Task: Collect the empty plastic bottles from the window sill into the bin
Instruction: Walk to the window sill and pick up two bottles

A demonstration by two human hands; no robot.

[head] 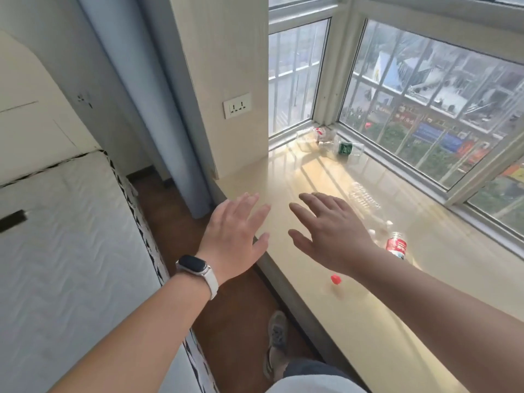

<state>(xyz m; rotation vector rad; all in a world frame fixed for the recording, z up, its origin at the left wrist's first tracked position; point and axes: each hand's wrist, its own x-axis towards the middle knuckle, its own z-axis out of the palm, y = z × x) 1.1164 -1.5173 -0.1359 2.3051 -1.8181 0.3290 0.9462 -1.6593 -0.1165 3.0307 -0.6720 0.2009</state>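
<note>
Head view. Both hands are stretched forward, palms down, fingers straight and spread, holding nothing. The left hand (235, 236), with a watch (195, 266) on its wrist, hangs over the near edge of the window sill (297, 177). The right hand (326, 231) hangs above the sill's pale, glossy top.

Four plastic bottles lie on their sides on the sill. A red-labelled bottle (396, 246) lies just beyond the right wrist, its lower part hidden by the forearm. A clear ribbed bottle (365, 198) lies beside the right hand's fingers, on the window side. A green-labelled bottle (347, 148) and a red-and-white-labelled bottle (319, 134) lie well apart from the hands, in the far corner against the window frame (334, 80). A small red cap (335, 279) lies on the sill close to the right forearm.

Left of the sill hangs a blue curtain (158, 95). A wall socket (236, 105) sits on the pale panel beside it. A bed (71, 236) fills the left side, and a strip of brown floor (226, 307) with a shoe (276, 344) runs between bed and sill.
</note>
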